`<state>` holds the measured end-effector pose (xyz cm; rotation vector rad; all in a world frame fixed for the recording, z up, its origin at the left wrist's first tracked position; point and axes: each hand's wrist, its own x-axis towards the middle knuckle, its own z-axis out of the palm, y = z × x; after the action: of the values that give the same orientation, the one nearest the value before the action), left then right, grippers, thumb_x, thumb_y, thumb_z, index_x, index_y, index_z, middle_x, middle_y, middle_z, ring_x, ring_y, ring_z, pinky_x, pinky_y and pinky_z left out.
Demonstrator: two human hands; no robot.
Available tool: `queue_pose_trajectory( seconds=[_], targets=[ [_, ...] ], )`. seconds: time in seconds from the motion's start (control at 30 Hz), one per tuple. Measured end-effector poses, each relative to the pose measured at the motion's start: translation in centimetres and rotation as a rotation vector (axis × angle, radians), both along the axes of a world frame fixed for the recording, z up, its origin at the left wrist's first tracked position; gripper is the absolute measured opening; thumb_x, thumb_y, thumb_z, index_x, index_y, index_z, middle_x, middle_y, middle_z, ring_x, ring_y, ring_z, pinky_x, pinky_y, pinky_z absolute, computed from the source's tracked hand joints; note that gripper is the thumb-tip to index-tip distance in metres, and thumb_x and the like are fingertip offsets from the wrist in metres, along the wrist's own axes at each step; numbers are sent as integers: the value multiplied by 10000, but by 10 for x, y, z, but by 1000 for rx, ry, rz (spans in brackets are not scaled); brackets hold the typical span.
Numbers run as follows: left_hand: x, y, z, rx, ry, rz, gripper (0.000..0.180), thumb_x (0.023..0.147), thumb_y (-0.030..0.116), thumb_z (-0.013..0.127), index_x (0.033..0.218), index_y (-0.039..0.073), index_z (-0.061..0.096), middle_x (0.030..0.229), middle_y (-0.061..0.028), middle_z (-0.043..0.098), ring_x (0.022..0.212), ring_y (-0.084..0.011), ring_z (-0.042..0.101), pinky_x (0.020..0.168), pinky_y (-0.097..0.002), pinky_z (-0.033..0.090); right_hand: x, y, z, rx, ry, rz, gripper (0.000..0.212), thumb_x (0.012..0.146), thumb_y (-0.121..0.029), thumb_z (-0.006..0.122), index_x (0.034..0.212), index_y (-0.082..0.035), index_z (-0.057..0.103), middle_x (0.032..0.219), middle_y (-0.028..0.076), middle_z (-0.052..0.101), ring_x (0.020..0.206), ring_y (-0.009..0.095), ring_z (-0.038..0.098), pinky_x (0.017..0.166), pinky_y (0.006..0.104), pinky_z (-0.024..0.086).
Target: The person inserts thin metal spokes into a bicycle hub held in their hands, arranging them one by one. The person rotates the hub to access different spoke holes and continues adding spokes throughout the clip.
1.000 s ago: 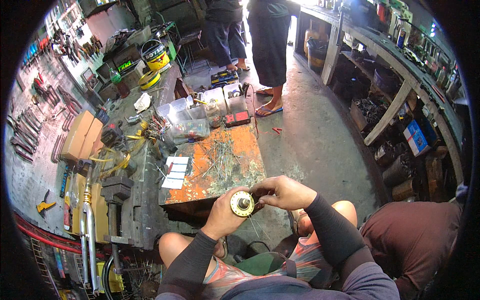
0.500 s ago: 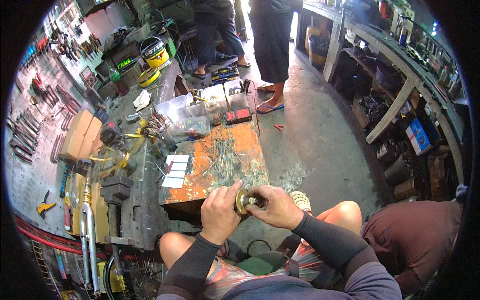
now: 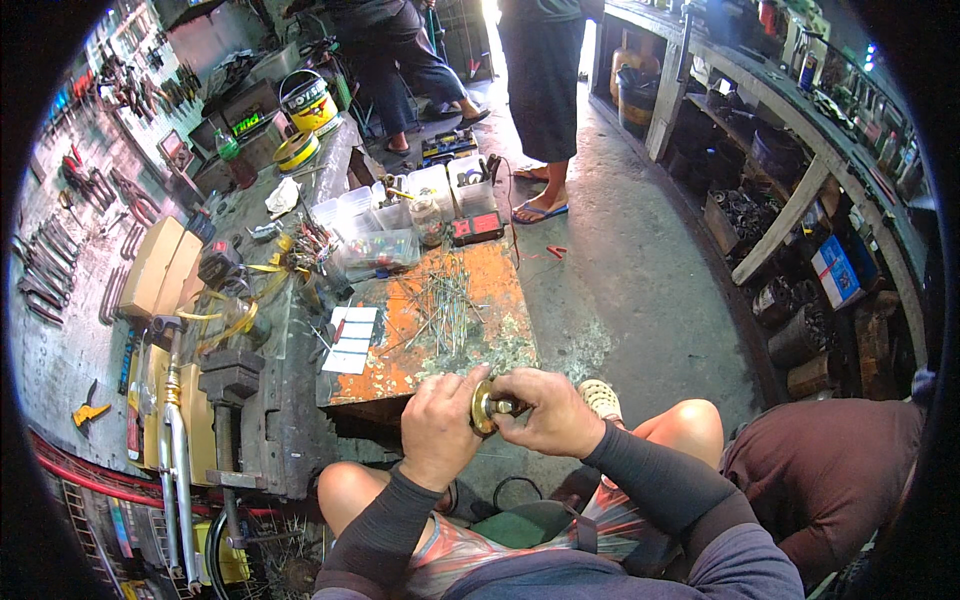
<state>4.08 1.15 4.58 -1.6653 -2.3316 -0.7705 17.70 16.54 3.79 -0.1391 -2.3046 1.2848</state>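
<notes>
A gold-coloured wheel hub (image 3: 482,407) with a round flange is between my two hands, above the near edge of the orange work table. My left hand (image 3: 438,425) is closed around its left end, hiding that side. From the right, the fingers of my right hand (image 3: 548,412) pinch the dark axle end that juts from the flange. Just beyond my hands, a loose pile of thin metal spokes (image 3: 440,305) lies on the worn orange table (image 3: 505,285). Left of the spokes are white paper sheets (image 3: 350,345), with a slim red tool on them.
Clear plastic bins (image 3: 430,190) and a red-black box (image 3: 477,228) stand at the table's far end. A bench with a vise (image 3: 230,378) runs along the left. Two people stand ahead; another person's dark red-brown back (image 3: 830,470) is close at my right. Shelves line the right side.
The hub is turned slightly, and my right fingers have shifted a little on its axle end. In the background, one standing person's legs have moved to the left.
</notes>
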Motion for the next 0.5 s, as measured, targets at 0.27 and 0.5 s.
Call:
queue_pose_trajectory(
  seconds=[0.27,0.5],
  targets=[
    [4,2,-2,-12,-5,-16,624,766,189,868,1374,125,742,977,-87,679,987,-322,691,858,-449,580,1,-1,-3,-103,-71,-1,316,812,-91,795,1095,3,691,926,163,675,818,310,696,771,420,573],
    [2,3,-3,12,-35,11,597,773,187,865,1357,131,753,1001,-94,690,999,-337,701,874,-456,579,-2,-6,-5,-176,-13,-56,318,833,-75,803,1131,-12,711,955,148,690,817,283,721,760,401,593]
  ],
)
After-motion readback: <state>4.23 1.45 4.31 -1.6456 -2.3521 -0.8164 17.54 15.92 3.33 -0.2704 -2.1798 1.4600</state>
